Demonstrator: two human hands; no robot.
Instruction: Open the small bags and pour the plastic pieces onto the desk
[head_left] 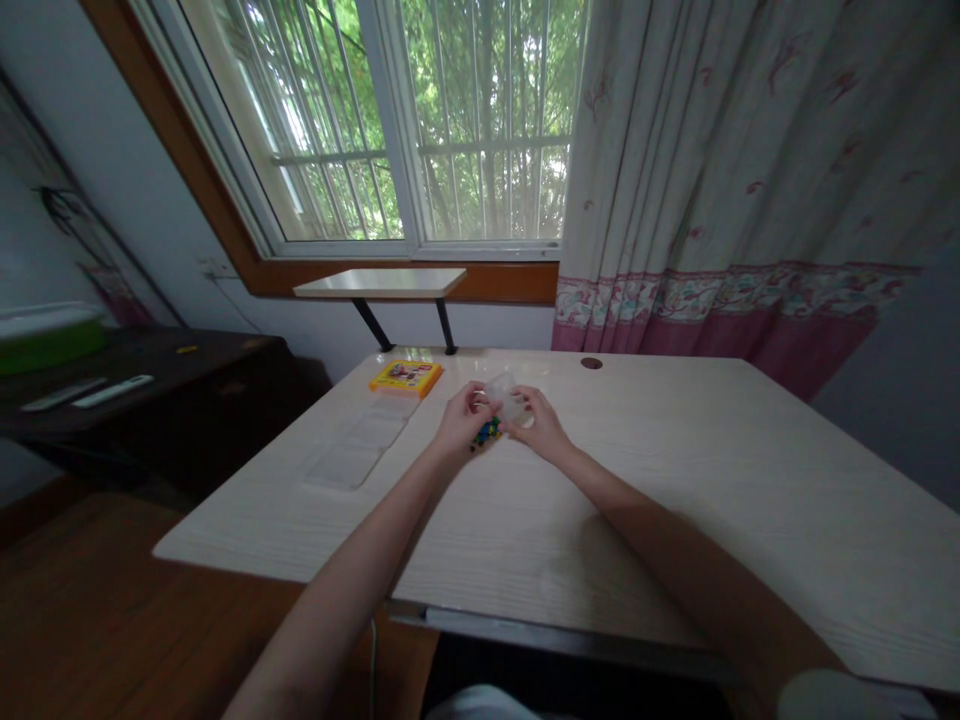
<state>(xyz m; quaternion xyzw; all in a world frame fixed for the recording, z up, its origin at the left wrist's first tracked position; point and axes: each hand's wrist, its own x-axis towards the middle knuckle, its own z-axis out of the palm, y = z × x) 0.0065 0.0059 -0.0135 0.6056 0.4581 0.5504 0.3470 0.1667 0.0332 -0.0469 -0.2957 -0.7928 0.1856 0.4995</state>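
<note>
Between my two hands, a little above the table, is a small clear plastic bag (501,388). My left hand (465,416) pinches its left side, and my right hand (537,424) has its fingers closed on the right side. Just below the bag, close to my left thumb, lies a small pile of colourful building bricks (487,432), blue, green and yellow. My fingers and the bag partly hide the pile. Whether anything is inside the bag is hard to make out.
A yellow box (406,377) with a printed picture lies at the back left of the pale table (645,470). Flat clear plastic trays (364,440) lie in front of it. A raised shelf (382,284) on black legs stands at the far edge.
</note>
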